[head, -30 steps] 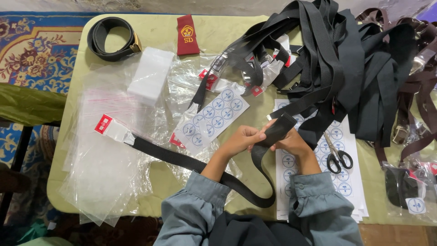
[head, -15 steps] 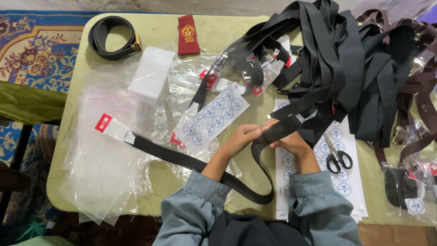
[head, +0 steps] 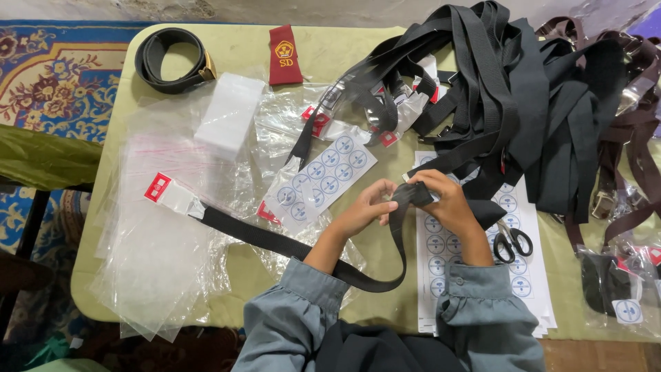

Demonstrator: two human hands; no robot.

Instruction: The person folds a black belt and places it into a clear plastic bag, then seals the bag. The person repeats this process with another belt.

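At the table's middle, a black webbing belt [head: 303,248] loops from a clear packet at nine o'clock up to both hands. The left hand [head: 361,213] and right hand [head: 447,203] pinch its folded end between closed fingers. Scissors [head: 513,241] lie at three o'clock on round-sticker sheets [head: 513,207]; heaped black belts [head: 509,103] sit at one o'clock.

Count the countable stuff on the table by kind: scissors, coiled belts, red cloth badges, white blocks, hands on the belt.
Scissors: 1
Coiled belt: 1
Red cloth badge: 1
White block: 1
Hands on the black belt: 2, left hand and right hand
Total: 6
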